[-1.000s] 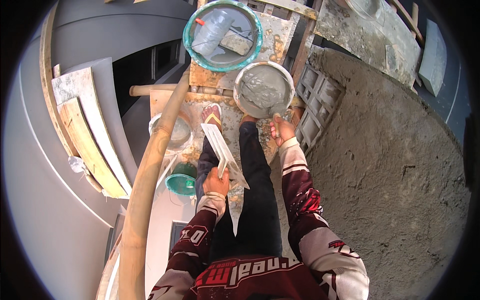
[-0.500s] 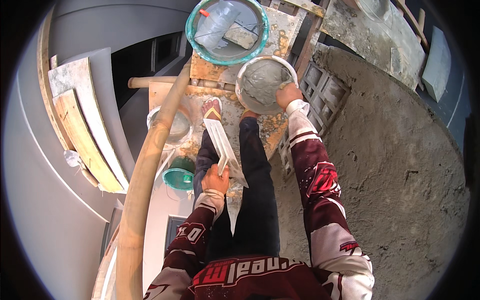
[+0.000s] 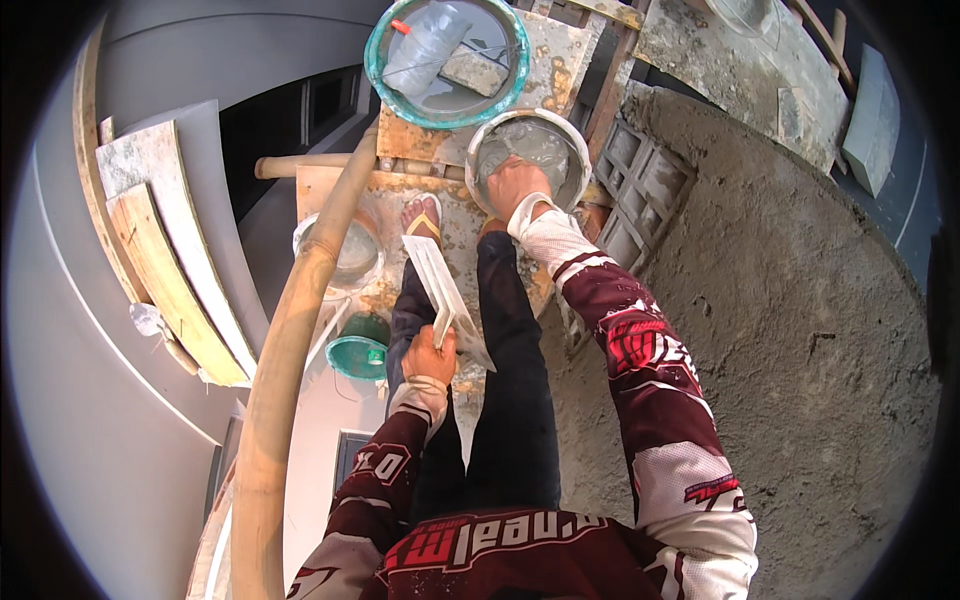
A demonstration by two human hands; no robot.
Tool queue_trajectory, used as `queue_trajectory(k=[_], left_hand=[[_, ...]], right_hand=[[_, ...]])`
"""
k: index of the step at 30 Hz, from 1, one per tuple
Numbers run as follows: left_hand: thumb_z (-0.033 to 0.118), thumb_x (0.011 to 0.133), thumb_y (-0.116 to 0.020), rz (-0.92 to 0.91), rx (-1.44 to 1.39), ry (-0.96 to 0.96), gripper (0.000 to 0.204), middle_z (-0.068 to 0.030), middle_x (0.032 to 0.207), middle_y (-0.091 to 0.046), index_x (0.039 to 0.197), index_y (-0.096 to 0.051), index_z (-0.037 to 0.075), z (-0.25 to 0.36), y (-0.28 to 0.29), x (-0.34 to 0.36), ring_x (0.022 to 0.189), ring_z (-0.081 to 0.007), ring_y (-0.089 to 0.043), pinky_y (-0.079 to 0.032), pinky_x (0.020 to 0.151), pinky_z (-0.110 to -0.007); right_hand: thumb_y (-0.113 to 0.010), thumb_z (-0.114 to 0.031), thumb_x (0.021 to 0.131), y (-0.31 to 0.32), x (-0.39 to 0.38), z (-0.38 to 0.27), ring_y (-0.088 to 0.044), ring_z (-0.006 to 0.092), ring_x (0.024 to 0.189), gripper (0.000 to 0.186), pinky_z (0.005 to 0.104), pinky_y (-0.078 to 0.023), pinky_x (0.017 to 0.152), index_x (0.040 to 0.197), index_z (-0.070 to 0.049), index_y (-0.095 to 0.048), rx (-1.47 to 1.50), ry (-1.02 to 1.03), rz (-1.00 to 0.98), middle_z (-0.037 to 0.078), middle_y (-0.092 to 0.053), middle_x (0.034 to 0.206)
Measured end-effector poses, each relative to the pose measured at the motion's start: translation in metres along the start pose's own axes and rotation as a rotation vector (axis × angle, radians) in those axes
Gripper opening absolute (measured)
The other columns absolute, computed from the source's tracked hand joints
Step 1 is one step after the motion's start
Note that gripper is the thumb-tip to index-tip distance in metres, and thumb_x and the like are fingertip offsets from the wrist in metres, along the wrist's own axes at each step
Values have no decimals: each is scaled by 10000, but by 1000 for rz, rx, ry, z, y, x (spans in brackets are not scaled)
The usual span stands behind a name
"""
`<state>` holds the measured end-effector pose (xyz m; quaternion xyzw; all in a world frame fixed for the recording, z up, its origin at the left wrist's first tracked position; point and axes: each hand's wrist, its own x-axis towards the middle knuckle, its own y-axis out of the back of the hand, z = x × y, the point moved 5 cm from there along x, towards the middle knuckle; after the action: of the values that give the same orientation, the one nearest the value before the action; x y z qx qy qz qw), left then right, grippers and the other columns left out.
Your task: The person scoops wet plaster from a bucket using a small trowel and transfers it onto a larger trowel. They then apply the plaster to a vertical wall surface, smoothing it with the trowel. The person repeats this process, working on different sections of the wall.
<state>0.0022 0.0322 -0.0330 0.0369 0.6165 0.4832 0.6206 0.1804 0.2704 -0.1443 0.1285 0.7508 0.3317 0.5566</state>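
My left hand (image 3: 430,350) grips the handle of a pale rectangular plastering trowel (image 3: 447,300), held between my legs. My right hand (image 3: 514,182) reaches into a white bucket of wet grey mortar (image 3: 544,150), fingers bent and closed; what it holds is hidden by the hand. Below me is a stained plywood platform (image 3: 320,185), where my sandalled foot (image 3: 422,215) stands just left of the bucket. A turquoise tub (image 3: 515,75) behind the bucket holds murky water, a clear plastic bundle (image 3: 425,55) and a grey block (image 3: 475,70).
A thick bamboo pole (image 3: 285,380) runs along my left, beside another white bucket (image 3: 365,260) and a green bucket (image 3: 355,357). Leaning boards (image 3: 155,240) stand farther left. A rough mortar surface (image 3: 780,380) and grey lattice blocks (image 3: 650,200) lie right; a stained board (image 3: 720,80) sits beyond.
My right hand, earlier gripping a handle at the bucket's near right rim, has moved up and then left into the bucket. My left hand and trowel have barely moved.
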Motion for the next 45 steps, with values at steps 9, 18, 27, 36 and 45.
queue_trajectory(k=[9,18,27,36,45], left_hand=[[378,858,-619,52,-52,-1,324,-195,755,-618,817,-578,59,4,-2,0,707,-422,-604,-462,598,-512],[390,869,-606,37,5,-2,341,-206,756,-617,834,-569,53,-4,-2,3,701,-427,-604,-465,600,-517],[387,863,-615,36,-37,-22,339,-206,754,-616,824,-569,53,-5,0,0,701,-434,-598,-457,596,-517],[339,889,-601,-25,22,10,277,-202,817,-646,892,-589,62,-3,-1,1,778,-430,-613,-474,654,-506],[365,881,-595,-10,-30,30,300,-193,760,-626,856,-581,67,-16,-5,-3,712,-418,-610,-467,612,-511]], right_hand=[[-467,-165,899,-118,-5,-24,-621,340,579,525,439,-415,298,1378,46,-423,-449,-92,-103,323,-600,991],[-461,-162,923,-154,-65,-4,-666,323,718,570,418,-526,521,1414,88,-317,-270,20,-142,314,-606,1013],[-525,-114,853,-22,-127,28,-693,318,730,404,389,-556,587,1208,77,-528,211,-248,37,241,-654,850],[-523,-124,872,-6,-24,55,-706,296,791,393,380,-572,639,1191,105,-551,83,-213,43,216,-684,901],[-425,-236,963,-70,37,44,-659,288,1035,411,394,-563,805,1257,15,-563,130,-234,-228,148,-645,1162]])
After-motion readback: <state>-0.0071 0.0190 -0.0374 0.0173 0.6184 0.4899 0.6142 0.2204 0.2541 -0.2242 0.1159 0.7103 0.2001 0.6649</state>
